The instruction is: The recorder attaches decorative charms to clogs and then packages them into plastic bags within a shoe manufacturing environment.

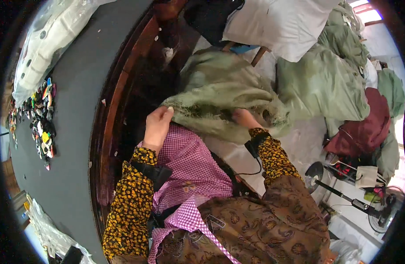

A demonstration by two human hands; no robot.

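Note:
A large green woven sack (224, 83) with a frayed mouth lies in front of me. My left hand (158, 125) is closed on the left edge of that mouth, thumb on top. At the dark opening of the sack is my right hand (246, 119); its fingers are blurred and partly lost against the cloth, so their grip does not show. Over my lap lies a purple-and-white checked apron (189, 163). What the sack holds is hidden.
At left stands a dark grey table (75, 119) with a brown wooden edge, bearing a heap of small colourful pieces (44, 127) and a plastic-wrapped white bundle (48, 44). More green sacks (321, 83), a maroon bag (365, 123) and a black-poled stand (343, 196) are at right.

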